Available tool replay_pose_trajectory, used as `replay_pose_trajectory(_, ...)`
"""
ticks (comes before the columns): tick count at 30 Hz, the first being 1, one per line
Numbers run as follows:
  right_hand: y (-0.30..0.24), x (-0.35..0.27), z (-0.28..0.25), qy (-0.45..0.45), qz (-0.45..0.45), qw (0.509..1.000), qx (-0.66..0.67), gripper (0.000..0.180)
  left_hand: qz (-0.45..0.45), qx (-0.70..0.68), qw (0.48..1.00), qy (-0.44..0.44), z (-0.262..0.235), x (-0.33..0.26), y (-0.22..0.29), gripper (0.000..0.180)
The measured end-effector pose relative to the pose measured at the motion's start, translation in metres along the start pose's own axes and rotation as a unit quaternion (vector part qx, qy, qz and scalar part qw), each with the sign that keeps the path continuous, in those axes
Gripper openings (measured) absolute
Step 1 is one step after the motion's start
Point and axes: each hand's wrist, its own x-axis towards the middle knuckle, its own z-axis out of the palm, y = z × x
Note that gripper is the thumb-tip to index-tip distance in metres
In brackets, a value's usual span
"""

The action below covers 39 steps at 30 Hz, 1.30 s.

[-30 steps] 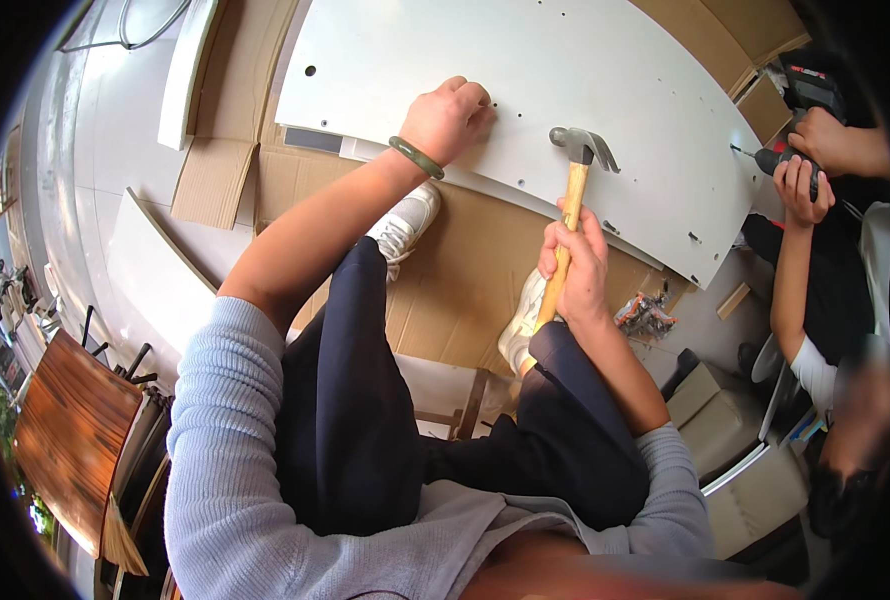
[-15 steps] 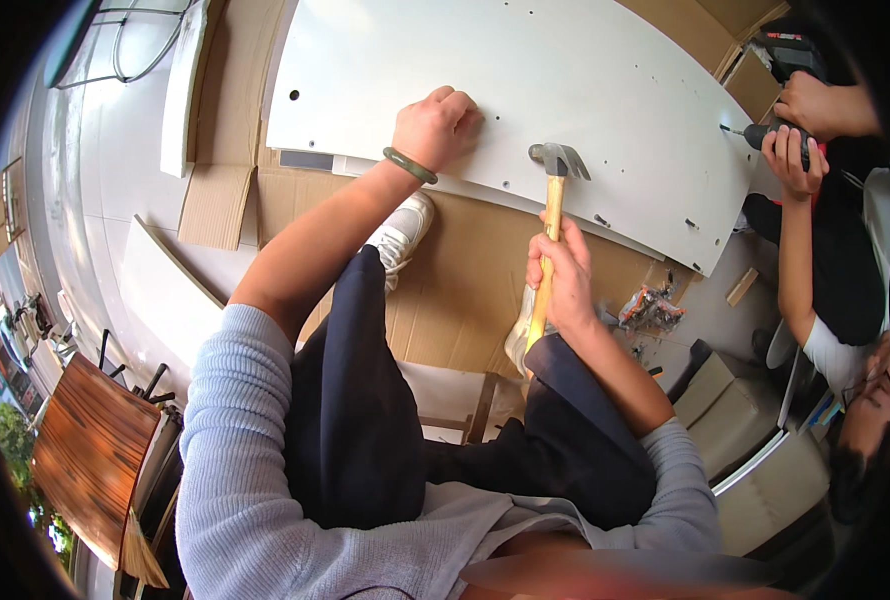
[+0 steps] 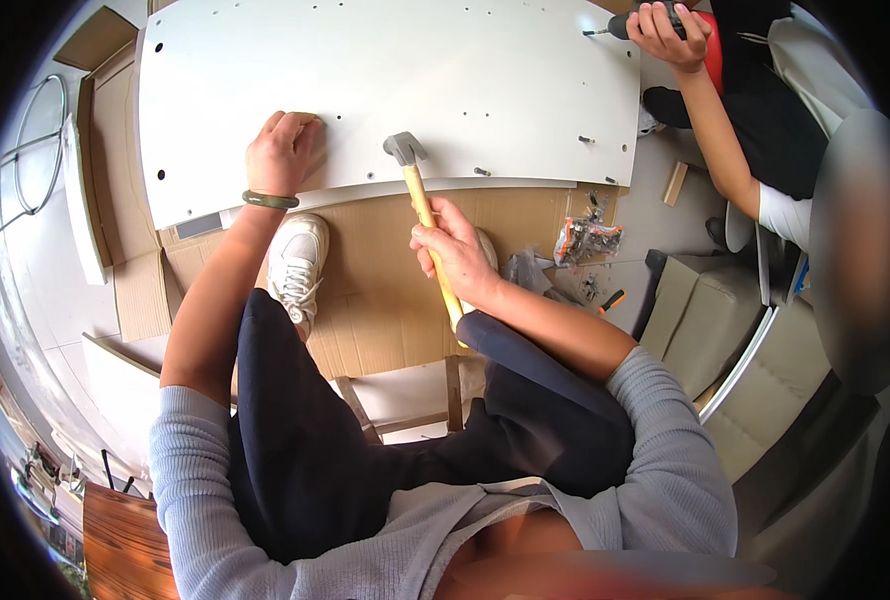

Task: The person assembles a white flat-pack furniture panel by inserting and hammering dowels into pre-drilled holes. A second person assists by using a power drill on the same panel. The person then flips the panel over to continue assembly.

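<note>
My right hand [image 3: 455, 250] grips the yellow wooden handle of a claw hammer [image 3: 420, 190]. The grey hammer head is raised by the near edge of a white drilled panel [image 3: 245, 75]. My left hand [image 3: 283, 152], with a green bangle on its wrist, rests on the panel with its fingers curled closed. Anything inside those fingers is hidden. Small dark dowel-like pegs [image 3: 586, 140] stick out of the panel to the right of the hammer. At the far right, a co-worker's hand [image 3: 670, 35] holds a power drill [image 3: 620, 27], its bit at the panel's surface.
Cardboard [image 3: 365, 280] covers the floor below the panel, under my shoes. A clear bag of hardware [image 3: 587, 240] lies right of my knee, near an orange-handled tool [image 3: 613, 300]. Beige cushioned seating [image 3: 705, 310] stands at the right. A wire frame [image 3: 30, 145] is at the far left.
The whole view has swung, so the panel now lies straighter and farther left. My left hand stays curled on the panel; my right hand still holds the hammer. Only one co-worker's hand now shows on the drill.
</note>
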Motion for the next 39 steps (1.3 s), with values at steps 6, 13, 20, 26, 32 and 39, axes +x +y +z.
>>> replay_pose_trajectory(6, 0.001, -0.001, 0.001, 0.005, -0.014, 1.0, -0.007, 0.035, 0.006, -0.005, 1.0, 0.001, 0.0, 0.0, 0.001, 0.006)
replay_pose_trajectory(13, 0.001, -0.001, 0.0, -0.009, -0.001, 1.0, -0.013, 0.034, -0.006, -0.022, 1.0, -0.005, -0.001, 0.0, 0.001, 0.008)
replay_pose_trajectory(20, 0.001, -0.001, 0.005, -0.013, -0.003, 1.0, -0.002, 0.027, -0.009, -0.024, 1.0, 0.0, 0.001, 0.0, 0.0, 0.008)
replay_pose_trajectory(26, -0.009, -0.004, 0.0, 0.013, -0.014, 1.0, 0.017, 0.027, -0.013, -0.028, 1.0, -0.006, -0.001, 0.001, 0.001, 0.007)
replay_pose_trajectory(32, -0.025, -0.003, -0.04, 0.116, -0.161, 0.979, 0.045, 0.02, -0.009, -0.017, 1.0, -0.015, -0.001, 0.0, 0.0, 0.008)
replay_pose_trajectory(39, 0.005, -0.026, -0.108, 0.373, -0.116, 0.914, 0.113, 0.017, -0.007, -0.016, 1.0, -0.005, -0.001, 0.0, 0.0, 0.009)
